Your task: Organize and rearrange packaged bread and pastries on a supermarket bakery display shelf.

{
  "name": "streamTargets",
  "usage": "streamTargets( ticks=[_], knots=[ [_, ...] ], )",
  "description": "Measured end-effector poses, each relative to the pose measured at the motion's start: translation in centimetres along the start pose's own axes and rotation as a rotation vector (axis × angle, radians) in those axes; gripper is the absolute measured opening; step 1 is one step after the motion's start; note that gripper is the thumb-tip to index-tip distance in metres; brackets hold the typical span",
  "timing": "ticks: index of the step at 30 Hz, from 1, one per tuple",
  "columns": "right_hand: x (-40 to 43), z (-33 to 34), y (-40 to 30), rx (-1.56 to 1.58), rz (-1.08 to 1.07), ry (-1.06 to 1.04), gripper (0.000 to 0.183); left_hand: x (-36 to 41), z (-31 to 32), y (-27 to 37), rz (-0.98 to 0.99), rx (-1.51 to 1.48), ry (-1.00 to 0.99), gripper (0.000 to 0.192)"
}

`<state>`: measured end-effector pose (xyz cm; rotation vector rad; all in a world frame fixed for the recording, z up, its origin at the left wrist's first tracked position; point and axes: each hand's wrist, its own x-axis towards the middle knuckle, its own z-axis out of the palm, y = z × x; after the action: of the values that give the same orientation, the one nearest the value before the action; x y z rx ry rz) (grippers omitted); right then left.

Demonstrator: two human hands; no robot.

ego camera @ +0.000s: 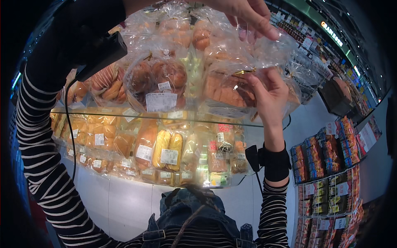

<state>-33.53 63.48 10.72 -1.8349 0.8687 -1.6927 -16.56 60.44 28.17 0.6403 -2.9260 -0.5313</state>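
A clear plastic bag of sliced bread (231,88) stands on the glass top of the display, its neck bound with a gold twist tie (245,71). My right hand (271,96) pinches the bag's neck beside the tie with thumb and fingers. Above it, my left hand (252,20) reaches across from the upper left, its fingers on the loose, crinkled plastic at the bag's top (273,49); how firmly they hold it cannot be told. Just left of the loaf sits a bag of round brown buns (166,77) with a white label.
More bagged breads (107,80) crowd the glass top. Packed rolls and cakes (169,148) lie on lower shelves behind the glass edge (155,117). A wire rack of packaged snacks (328,186) stands at the right, with a dark bin (336,96) beyond it.
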Motion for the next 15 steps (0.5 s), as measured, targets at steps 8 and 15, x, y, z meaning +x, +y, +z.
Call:
streamTargets(
  ticks=[8,15],
  knots=[
    [-8.4,-3.1,-2.6,0.048,-0.207,0.290,0.029,-0.6,-1.8,-5.9,-0.359,0.290,0.047,0.037],
    [-13.9,-4.1,-1.7,-0.072,-0.109,0.138,0.014,2.5,-2.7,-13.1,-0.445,0.743,-0.121,0.042]
  ],
)
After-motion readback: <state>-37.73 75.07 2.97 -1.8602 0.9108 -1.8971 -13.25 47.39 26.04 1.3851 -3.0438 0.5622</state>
